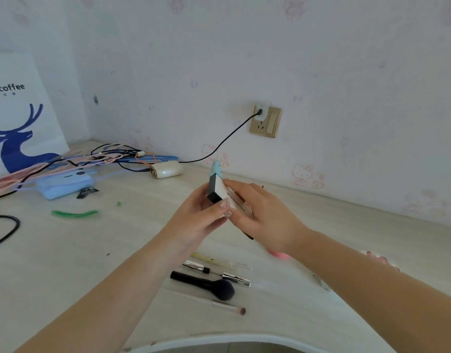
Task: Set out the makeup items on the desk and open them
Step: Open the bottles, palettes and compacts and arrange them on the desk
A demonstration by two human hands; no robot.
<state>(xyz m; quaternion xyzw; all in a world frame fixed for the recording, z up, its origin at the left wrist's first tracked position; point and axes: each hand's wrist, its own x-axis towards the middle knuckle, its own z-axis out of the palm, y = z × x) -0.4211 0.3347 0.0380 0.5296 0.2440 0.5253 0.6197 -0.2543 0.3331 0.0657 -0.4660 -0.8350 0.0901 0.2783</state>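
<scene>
Above the pale desk (66,263) I hold a small white makeup box (225,193) with a black end and dark lettering, tilted. My left hand (199,217) grips its lower end, and my right hand (265,212) wraps its right side. Behind the box stands a light-blue capped item (216,167). Below my hands lie a black powder brush (206,285), a silver two-ended wand (216,271), a pale yellow stick (214,259) and a thin pink-tipped brush (227,307). Something pink (279,254) peeks out under my right wrist.
At the back left lie tangled cables (92,159), a blue power bank (66,186), a cream charger (167,169) wired to a wall socket (266,121), and a white paper bag with a deer (18,110). A green strip (75,213) lies on the desk.
</scene>
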